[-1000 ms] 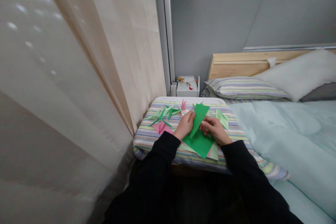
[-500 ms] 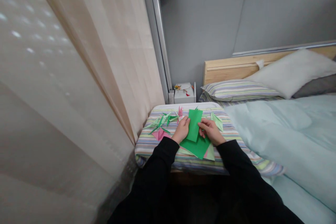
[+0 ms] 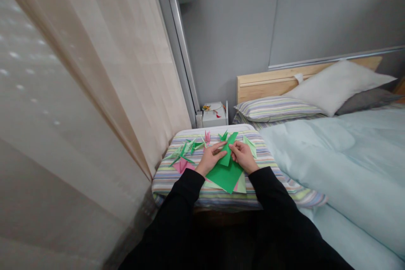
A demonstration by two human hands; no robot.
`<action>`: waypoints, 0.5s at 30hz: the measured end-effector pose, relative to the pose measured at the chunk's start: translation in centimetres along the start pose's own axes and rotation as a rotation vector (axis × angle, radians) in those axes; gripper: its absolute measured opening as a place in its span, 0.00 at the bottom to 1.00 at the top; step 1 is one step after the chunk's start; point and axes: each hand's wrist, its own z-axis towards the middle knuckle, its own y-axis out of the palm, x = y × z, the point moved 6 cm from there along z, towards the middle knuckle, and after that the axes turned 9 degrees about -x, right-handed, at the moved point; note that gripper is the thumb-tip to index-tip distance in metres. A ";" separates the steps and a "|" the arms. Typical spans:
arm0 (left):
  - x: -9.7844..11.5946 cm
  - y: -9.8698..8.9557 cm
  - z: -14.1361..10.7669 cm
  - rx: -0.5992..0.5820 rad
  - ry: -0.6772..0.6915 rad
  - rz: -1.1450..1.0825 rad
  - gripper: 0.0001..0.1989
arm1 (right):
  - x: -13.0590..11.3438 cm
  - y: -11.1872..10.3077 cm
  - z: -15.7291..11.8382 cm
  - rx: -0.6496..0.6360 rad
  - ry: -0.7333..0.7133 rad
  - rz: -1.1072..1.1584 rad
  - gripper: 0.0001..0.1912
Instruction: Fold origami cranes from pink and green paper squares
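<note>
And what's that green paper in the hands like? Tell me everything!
The green paper is bright and smooth-looking, with straight edges and a pointed upper corner. It slants, upper end rightward, partly over a green sheet. The left hand and right hand hold its sides; they cover parts, so folds are unclear.

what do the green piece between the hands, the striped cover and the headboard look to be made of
Green piece: most likely paper, matte, from its thin, straight edges and even colour. Striped cover: fabric, seemingly matte, as it drapes and creases; fibre can't be told. Headboard: pale wood or wood-look laminate, smooth, going by its light tan colour.
</note>
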 end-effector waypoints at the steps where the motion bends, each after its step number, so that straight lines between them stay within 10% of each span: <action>1: -0.2 0.2 0.1 -0.021 -0.014 -0.011 0.28 | 0.0 0.0 0.0 0.000 -0.003 -0.003 0.24; 15: 2.2 1.9 -0.5 -0.264 0.017 -0.064 0.33 | -1.4 1.0 -0.5 -0.095 0.011 0.049 0.20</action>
